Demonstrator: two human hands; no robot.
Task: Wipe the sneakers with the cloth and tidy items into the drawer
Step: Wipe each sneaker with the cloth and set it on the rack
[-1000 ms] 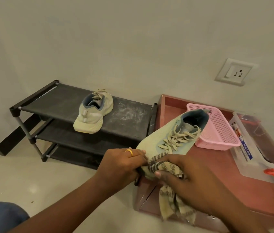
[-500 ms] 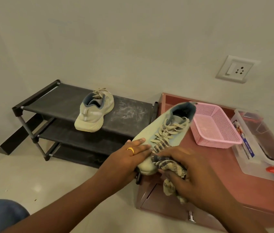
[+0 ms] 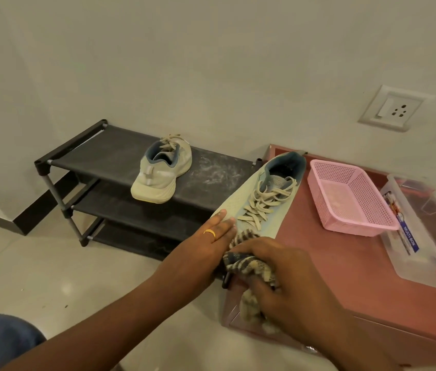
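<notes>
Left hand [image 3: 206,245] held straight, close-set fingers flat against the sneaker [image 3: 265,199], counter [image 3: 345,263] beneath it, while right hand [image 3: 286,277] clamped curled fingers round the cloth [image 3: 249,261] on the sneaker's toe, hidden under both.

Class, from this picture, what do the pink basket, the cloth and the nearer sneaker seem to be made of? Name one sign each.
Pink basket: probably moulded plastic, matte; even grid of holes. Cloth: seemingly soft woven fabric; striped, crumpled under the right hand. Nearer sneaker: likely knit textile upper, matte; flat fabric laces.
</notes>
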